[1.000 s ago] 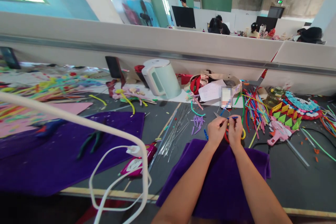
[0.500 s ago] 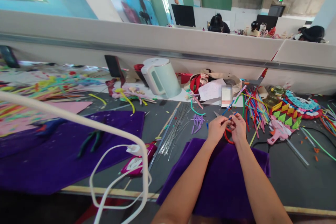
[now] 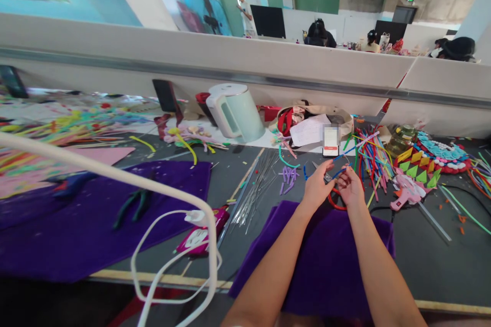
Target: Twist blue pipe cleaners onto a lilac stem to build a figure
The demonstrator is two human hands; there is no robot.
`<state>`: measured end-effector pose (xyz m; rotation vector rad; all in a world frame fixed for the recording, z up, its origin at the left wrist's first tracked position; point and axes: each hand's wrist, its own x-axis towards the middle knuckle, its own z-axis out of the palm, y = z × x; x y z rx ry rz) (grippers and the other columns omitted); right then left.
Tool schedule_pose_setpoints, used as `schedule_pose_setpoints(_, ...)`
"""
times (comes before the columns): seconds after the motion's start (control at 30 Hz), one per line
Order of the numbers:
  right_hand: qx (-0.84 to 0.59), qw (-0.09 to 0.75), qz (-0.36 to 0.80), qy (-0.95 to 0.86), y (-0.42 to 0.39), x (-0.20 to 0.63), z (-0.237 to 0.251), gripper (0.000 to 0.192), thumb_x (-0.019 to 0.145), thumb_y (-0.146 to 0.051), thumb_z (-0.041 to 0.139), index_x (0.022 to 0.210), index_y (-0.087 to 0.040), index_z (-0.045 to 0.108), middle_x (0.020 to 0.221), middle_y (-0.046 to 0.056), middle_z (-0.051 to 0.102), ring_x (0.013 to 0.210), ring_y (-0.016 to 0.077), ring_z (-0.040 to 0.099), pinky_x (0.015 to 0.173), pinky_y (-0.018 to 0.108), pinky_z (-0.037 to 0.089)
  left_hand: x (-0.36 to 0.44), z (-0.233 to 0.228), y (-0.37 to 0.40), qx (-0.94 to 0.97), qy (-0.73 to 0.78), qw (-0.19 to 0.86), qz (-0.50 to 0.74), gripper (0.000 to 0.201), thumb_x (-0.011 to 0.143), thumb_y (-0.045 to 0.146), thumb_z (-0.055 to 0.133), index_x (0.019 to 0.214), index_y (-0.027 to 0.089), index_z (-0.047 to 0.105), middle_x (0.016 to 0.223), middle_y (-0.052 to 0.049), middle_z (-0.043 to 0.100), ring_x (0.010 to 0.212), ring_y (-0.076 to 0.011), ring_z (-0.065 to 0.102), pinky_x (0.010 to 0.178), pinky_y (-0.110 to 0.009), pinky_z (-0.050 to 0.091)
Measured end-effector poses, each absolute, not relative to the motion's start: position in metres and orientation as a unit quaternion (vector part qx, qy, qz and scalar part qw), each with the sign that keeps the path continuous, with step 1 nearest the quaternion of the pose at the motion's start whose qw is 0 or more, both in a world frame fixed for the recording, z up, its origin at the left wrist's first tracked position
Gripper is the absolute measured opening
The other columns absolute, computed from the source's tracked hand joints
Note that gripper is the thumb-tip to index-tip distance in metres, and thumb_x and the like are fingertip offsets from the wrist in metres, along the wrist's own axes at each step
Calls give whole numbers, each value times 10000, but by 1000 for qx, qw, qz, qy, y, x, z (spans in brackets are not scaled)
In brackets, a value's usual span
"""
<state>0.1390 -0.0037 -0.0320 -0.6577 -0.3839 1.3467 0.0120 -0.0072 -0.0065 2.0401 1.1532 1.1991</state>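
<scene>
Over the dark table, a blue pipe cleaner point(image 3: 339, 172) runs between my two hands. My left hand point(image 3: 316, 184) is closed, with thumb and forefinger at one end of it. Pinched fingers of my right hand point(image 3: 350, 187) grip the other end; a thin pale strand rises beside them. Scissors with red handles point(image 3: 337, 207) lie just under my hands, partly hidden by them. Short purple pipe cleaner pieces point(image 3: 289, 178) are piled to the left. Folded purple cloth point(image 3: 326, 260) lies beneath my forearms.
A phone point(image 3: 330, 142) stands behind my hands, near a cloth bag point(image 3: 341, 118). Coloured pipe cleaners point(image 3: 374, 156) and a pink glue gun point(image 3: 408, 190) lie to the right. A kettle point(image 3: 245, 115), silver wires point(image 3: 255, 189) and a white cable point(image 3: 212, 245) are leftward.
My hands have moved slightly apart, exposing more of the blue pipe cleaner between them. In the background, a standing person has come further into view beside the black screen.
</scene>
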Motion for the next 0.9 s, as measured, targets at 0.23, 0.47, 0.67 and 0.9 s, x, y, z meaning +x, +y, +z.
schedule_pose_setpoints(0.23, -232, 722, 643, -102, -4, 145, -31, 126, 706, -199, 673, 783, -210, 574, 648, -51, 581, 429, 27, 357, 343, 125, 306, 15, -12, -8, 770, 372, 319, 409, 690, 715, 33, 518, 1349, 253, 360, 1378, -61, 453, 1078, -184, 575, 963, -355, 455)
schedule_pose_setpoints(0.47, -255, 727, 620, -149, -5, 140, -28, 186, 673, -219, 698, 749, -198, 530, 668, -55, 586, 412, 16, 332, 341, 129, 271, 19, -16, -5, 717, 377, 357, 466, 324, 814, 183, 526, 1139, 189, 533, 1169, -85, 604, 907, -163, 636, 817, -309, 516)
schedule_pose_setpoints(0.67, -333, 727, 558, -220, -10, 128, -21, 286, 644, -280, 718, 820, -211, 503, 620, -67, 558, 413, 26, 340, 353, 134, 229, 18, -15, -4, 728, 398, 287, 478, 91, 814, 189, 545, 846, 185, 631, 1084, -68, 630, 991, -173, 604, 861, -295, 477)
schedule_pose_setpoints(0.9, -462, 721, 424, -296, -14, 122, -20, 260, 682, -364, 662, 823, -174, 552, 617, -39, 562, 428, 44, 373, 385, 174, 265, 15, -14, -6, 761, 419, 211, 449, 149, 832, 160, 521, 893, 201, 650, 1060, -53, 626, 959, -157, 607, 852, -269, 468)
